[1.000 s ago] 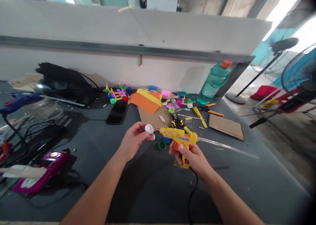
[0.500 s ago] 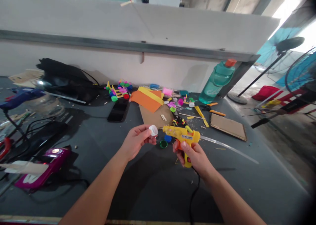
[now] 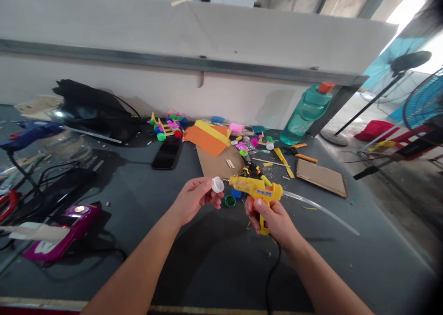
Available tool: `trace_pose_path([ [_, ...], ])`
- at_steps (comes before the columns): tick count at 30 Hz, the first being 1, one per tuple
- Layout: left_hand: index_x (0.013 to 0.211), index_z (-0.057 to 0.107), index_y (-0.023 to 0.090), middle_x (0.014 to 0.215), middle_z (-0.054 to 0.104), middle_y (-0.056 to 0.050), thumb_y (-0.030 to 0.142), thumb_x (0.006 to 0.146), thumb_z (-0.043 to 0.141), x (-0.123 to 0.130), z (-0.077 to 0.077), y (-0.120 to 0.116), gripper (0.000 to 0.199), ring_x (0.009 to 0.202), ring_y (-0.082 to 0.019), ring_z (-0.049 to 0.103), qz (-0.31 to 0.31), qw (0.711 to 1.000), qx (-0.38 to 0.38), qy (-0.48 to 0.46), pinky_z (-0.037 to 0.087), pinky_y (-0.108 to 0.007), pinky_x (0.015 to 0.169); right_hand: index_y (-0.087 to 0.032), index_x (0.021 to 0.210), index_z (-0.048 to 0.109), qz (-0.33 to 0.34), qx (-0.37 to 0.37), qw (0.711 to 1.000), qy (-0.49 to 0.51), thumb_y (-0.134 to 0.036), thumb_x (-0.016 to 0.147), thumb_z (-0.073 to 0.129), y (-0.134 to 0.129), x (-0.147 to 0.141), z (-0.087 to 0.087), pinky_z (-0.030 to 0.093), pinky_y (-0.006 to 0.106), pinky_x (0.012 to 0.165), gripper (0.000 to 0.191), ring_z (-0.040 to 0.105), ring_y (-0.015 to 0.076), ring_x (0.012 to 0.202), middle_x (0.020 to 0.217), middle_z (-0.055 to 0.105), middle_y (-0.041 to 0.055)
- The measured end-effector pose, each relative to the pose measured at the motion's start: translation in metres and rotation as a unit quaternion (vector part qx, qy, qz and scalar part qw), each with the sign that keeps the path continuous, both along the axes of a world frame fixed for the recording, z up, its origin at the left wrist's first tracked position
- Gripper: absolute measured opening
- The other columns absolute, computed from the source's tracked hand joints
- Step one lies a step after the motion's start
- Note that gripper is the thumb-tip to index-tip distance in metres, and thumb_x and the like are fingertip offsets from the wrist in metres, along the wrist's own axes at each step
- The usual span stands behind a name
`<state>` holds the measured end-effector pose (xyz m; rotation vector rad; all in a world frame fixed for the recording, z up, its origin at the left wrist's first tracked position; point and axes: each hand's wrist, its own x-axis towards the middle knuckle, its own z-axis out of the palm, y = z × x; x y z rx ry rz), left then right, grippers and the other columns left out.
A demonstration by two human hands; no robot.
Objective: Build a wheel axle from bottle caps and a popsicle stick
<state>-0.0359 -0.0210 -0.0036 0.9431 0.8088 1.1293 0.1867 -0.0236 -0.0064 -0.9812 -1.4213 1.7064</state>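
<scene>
"What do the left fingers point(image 3: 209, 184) pinch?"

"A white bottle cap point(image 3: 218, 184), near the frame's center."

"And the right hand point(image 3: 269, 219)?"

"Curled tightly around a yellow glue gun point(image 3: 256, 189), held over the desk point(image 3: 363, 259), just beside a green cap point(image 3: 230, 201)."

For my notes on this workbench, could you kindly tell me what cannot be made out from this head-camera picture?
Head view:
Yellow plastic hot glue gun: grip hidden by the right hand.
White plastic bottle cap: held side hidden by the left hand.
Glue gun's label: too small to read.
Black power cord: cut off by the bottom edge.
</scene>
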Motion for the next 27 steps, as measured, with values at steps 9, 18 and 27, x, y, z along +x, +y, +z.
trace_pose_path([
  [9,0.083,0.068,0.011,0.071,0.065,-0.006,0.041,0.086,0.057,0.0002,0.0006,-0.0008,0.032,0.056,-0.012,0.057,-0.007,1.000,-0.011,0.012,0.052,-0.028,0.056,-0.018,0.066,0.052,-0.007,-0.008,1.000,0.005,-0.064,0.078,0.054,-0.0003,-0.0004,0.0013,0.034,0.022,0.039,0.047,0.042,0.0088,0.038,0.046,0.047,-0.0041],
  [18,0.084,0.067,0.012,0.073,0.065,-0.006,0.038,0.084,0.061,-0.0025,0.0039,-0.0008,0.027,0.058,-0.012,0.058,0.011,1.000,0.002,0.012,0.049,-0.025,0.056,-0.018,0.064,0.052,-0.010,-0.011,1.000,-0.001,-0.062,0.080,0.054,-0.0003,0.0004,0.0014,0.035,0.021,0.040,0.047,0.042,0.0087,0.039,0.045,0.047,-0.0040],
  [27,0.083,0.067,0.013,0.075,0.065,-0.006,0.039,0.082,0.062,-0.0030,0.0066,-0.0004,0.027,0.059,-0.012,0.056,0.023,0.999,0.002,0.030,0.045,-0.023,0.051,-0.018,0.061,0.050,-0.020,-0.022,0.999,-0.016,-0.066,0.075,0.056,-0.0003,-0.0007,0.0052,0.035,0.021,0.038,0.050,0.041,0.0084,0.037,0.044,0.046,-0.0041],
])
